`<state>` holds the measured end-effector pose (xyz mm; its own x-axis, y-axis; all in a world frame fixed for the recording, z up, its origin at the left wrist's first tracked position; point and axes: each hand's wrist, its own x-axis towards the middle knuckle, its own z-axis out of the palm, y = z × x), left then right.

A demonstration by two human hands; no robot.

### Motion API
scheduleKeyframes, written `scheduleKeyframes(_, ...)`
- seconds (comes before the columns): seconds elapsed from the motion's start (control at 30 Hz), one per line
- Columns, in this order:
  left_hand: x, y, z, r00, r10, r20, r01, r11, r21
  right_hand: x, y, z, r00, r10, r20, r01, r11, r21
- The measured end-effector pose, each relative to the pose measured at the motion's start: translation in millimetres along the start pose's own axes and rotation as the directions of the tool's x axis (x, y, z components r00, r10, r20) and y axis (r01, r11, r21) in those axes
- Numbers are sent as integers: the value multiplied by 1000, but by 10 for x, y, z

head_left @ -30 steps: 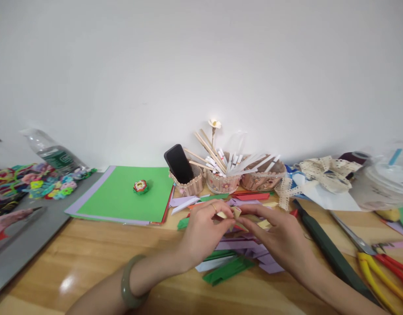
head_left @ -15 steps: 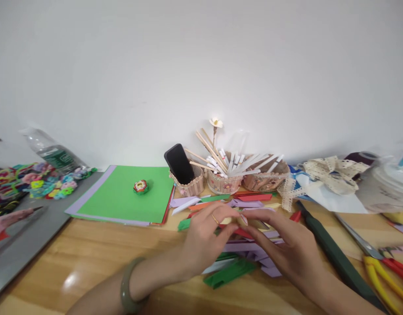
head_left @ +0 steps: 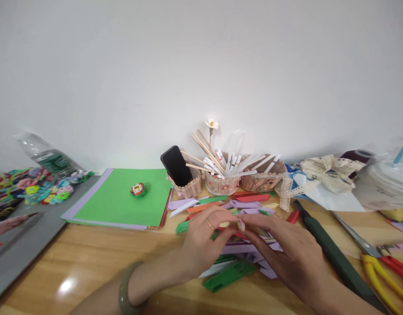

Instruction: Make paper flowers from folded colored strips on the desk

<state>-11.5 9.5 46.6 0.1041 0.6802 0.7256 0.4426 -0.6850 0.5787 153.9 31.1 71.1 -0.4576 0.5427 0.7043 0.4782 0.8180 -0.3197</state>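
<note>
My left hand (head_left: 204, 240) and my right hand (head_left: 283, 245) meet over a pile of folded paper strips. Between their fingertips is a small folded paper piece (head_left: 241, 225), cream with reddish lines at its end. Both hands pinch it with thumb and forefinger; part of it is hidden by the fingers. Beneath lie a green folded strip (head_left: 228, 275) and purple folded strips (head_left: 267, 266). A small folded paper flower (head_left: 138, 190) in green, red and cream rests on the green paper sheets (head_left: 112, 203) to the left.
Behind the strips stand small wooden-fence baskets (head_left: 191, 189) holding a black phone (head_left: 176, 165), sticks and pens. Scissors (head_left: 368, 258) and a dark green long tool (head_left: 332, 249) lie at right. Lace ribbon (head_left: 332, 173), a lidded cup (head_left: 391, 183) and a plastic bottle (head_left: 47, 155) sit near the wall.
The folded paper piece has turned slightly between my fingers, showing more of its end. My right hand has shifted a little; the whole view has moved slightly.
</note>
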Motion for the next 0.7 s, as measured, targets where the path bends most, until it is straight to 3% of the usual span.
scheduleKeyframes(0.7,-5,-41,5,1000,20,2,-20,1000,6,-41,62,6,997,35,76,-41,995,86)
